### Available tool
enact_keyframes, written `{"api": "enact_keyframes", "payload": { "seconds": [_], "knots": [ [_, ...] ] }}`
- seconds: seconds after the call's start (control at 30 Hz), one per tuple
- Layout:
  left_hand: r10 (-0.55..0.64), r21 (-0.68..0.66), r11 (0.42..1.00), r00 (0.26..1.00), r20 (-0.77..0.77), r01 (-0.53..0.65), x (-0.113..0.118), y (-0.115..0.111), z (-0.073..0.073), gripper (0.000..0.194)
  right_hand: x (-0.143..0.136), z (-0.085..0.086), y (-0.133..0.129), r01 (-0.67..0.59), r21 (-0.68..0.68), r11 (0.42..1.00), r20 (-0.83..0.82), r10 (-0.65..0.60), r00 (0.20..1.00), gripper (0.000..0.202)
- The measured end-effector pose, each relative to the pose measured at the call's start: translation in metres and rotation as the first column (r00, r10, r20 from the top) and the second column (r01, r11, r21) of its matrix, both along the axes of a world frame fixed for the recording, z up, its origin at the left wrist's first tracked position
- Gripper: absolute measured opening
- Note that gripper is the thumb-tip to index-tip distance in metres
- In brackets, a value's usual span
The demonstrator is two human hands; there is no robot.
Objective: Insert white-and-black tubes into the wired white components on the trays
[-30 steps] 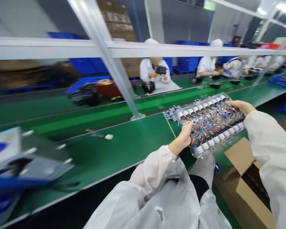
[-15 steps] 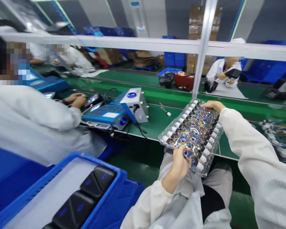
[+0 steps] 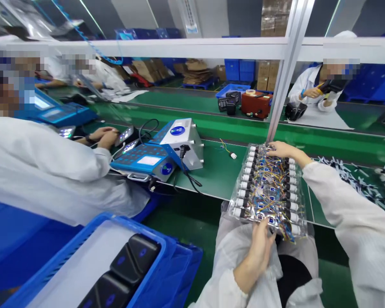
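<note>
A clear plastic tray point(image 3: 234, 201) sits partly over the bench's front edge and partly above my lap. Along both sides of it run rows of white-and-black cylindrical parts, with small blue circuit boards and coloured wires between them. My left hand point(image 3: 259, 246) grips the near edge, its thumb and fingers at the rim. Around the far edge is my right hand point(image 3: 284, 150), its fingers over the rim and partly hidden by it. To the left of the tray, one loose wired connector point(image 3: 232, 155) lies on the green bench top point(image 3: 208, 179).
Left on the bench are a blue-and-silver test device point(image 3: 189, 141) and a co-worker's hands point(image 3: 105, 137). A blue crate point(image 3: 162, 252) with black cases point(image 3: 134, 259) stands below left. Several black-and-white pieces point(image 3: 349, 179) lie right. A metal post point(image 3: 284, 85) rises behind the tray.
The tray has turned from a slant to nearly straight ahead, both hands still on it. The view has shifted, and loose black-and-white pieces now show beside my right sleeve.
</note>
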State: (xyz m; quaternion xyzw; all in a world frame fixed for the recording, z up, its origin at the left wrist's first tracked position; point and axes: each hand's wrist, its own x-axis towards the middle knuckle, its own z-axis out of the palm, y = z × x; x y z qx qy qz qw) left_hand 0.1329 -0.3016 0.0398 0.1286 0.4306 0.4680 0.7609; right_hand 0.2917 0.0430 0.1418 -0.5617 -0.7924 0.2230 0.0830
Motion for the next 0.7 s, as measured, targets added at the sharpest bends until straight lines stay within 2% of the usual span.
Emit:
{"api": "enact_keyframes", "payload": {
  "seconds": [0.03, 0.1, 0.13, 0.2, 0.27, 0.3, 0.37, 0.43, 0.5, 0.57, 0.63, 0.7],
  "knots": [
    [0.006, 0.025, 1.0, 1.0, 0.012, -0.007, -0.002, 0.003, -0.001, 0.048, 0.013, 0.005, -0.016, -0.003, 0.078, 0.997, -0.045, 0.006, 0.999, 0.058],
    [-0.122, 0.049, 0.991, 0.992, 0.005, 0.122, -0.008, 0.006, -0.006, 0.052, 0.043, 0.012, -0.061, 0.053, 0.176, 0.983, -0.176, -0.021, 0.984, 0.053],
    [-0.198, 0.059, 0.979, 0.98, -0.009, 0.198, -0.014, 0.005, -0.009, 0.054, 0.059, 0.014, -0.089, 0.11, 0.177, 0.978, -0.285, -0.056, 0.957, 0.05],
    [-0.362, 0.064, 0.929, 0.931, -0.048, 0.364, -0.029, 0.001, -0.019, 0.061, 0.09, 0.011, -0.152, 0.224, 0.072, 0.972, -0.49, -0.161, 0.857, 0.042],
    [-0.482, 0.048, 0.871, 0.87, -0.106, 0.488, -0.051, -0.006, -0.03, 0.064, 0.119, -0.002, -0.217, 0.307, -0.05, 0.95, -0.586, -0.277, 0.762, 0.037],
    [-0.497, 0.049, 0.86, 0.856, -0.145, 0.508, -0.062, -0.008, -0.034, 0.064, 0.132, -0.012, -0.247, 0.344, -0.124, 0.931, -0.623, -0.343, 0.703, 0.037],
    [-0.45, 0.095, 0.871, 0.859, -0.245, 0.483, -0.083, -0.01, -0.039, 0.059, 0.154, -0.035, -0.3, 0.407, -0.223, 0.886, -0.672, -0.443, 0.594, 0.038],
    [-0.428, 0.161, 0.85, 0.835, -0.347, 0.502, -0.097, -0.011, -0.036, 0.051, 0.171, -0.057, -0.338, 0.492, -0.248, 0.835, -0.651, -0.52, 0.554, 0.035],
    [-0.48, 0.194, 0.774, 0.758, -0.441, 0.603, -0.104, -0.01, -0.026, 0.044, 0.182, -0.075, -0.359, 0.56, -0.252, 0.789, -0.594, -0.583, 0.554, 0.034],
    [-0.524, 0.191, 0.691, 0.666, -0.531, 0.697, -0.103, -0.01, -0.01, 0.04, 0.193, -0.089, -0.364, 0.615, -0.232, 0.754, -0.533, -0.627, 0.568, 0.034],
    [-0.528, 0.196, 0.62, 0.589, -0.612, 0.76, -0.097, -0.009, 0.012, 0.037, 0.203, -0.098, -0.356, 0.675, -0.133, 0.726, -0.456, -0.649, 0.608, 0.034],
    [-0.473, 0.236, 0.564, 0.544, -0.693, 0.791, -0.087, -0.006, 0.036, 0.035, 0.213, -0.105, -0.341, 0.723, 0.043, 0.689, -0.352, -0.667, 0.657, 0.032]
  ]
}}
